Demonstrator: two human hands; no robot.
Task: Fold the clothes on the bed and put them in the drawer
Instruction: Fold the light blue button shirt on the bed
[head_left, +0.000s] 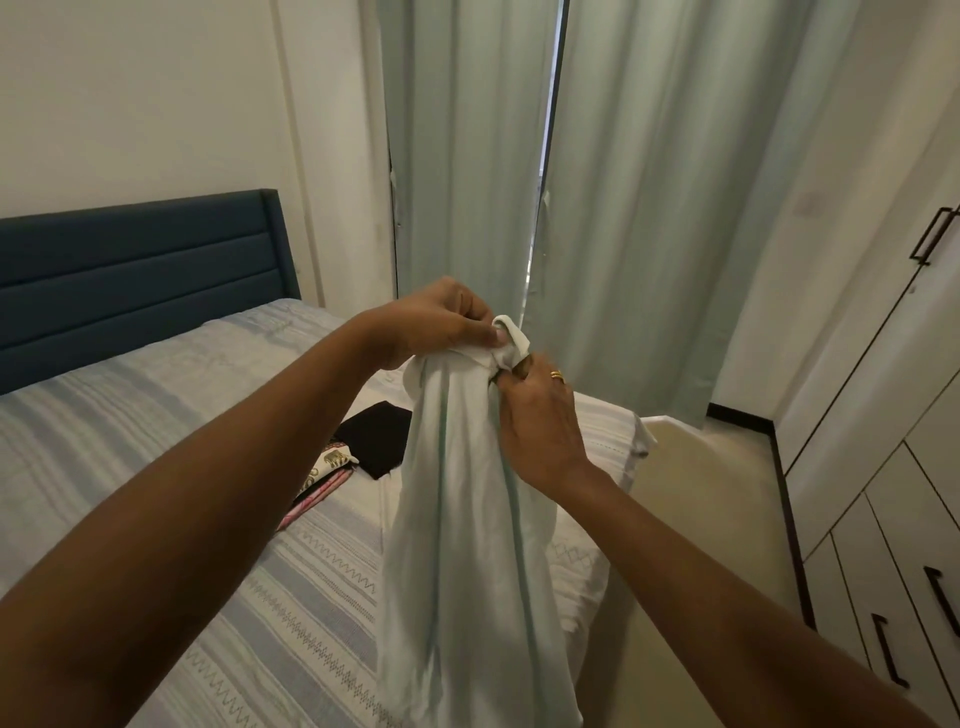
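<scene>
Left hand (436, 325): fingers (475, 335) pinched closed on the top edge of a pale green garment (467, 519), at centre frame.
Right hand (540, 415): closed on the same bunched top edge, just right of the left hand; a gold ring shows on one finger.
Garment: hangs in the air from both hands, falling in long loose folds to the bottom of the frame, above the bed (156, 467). What kind of garment it is cannot be told.
Step in hand: likely finding the edges or shoulders, before any fold is made.
Next move: likely calls for the hands to slide apart along the top edge, so the cloth opens flat, then to lay it on the bed.
Other clothes: a black piece (376, 439) and a patterned piece (324, 467) lie on the bed, left of the hanging garment, still waiting.
Drawers: a white cabinet (883, 519) with dark handles stands at the right edge of the frame, shut.
Behind: pale curtains (623, 182) in the upper centre, a blue headboard (140, 275) at left.
In the way: nothing between the bed and the cabinet, only bare floor (701, 493); both hands are full, so a drawer needs a freed hand.
</scene>
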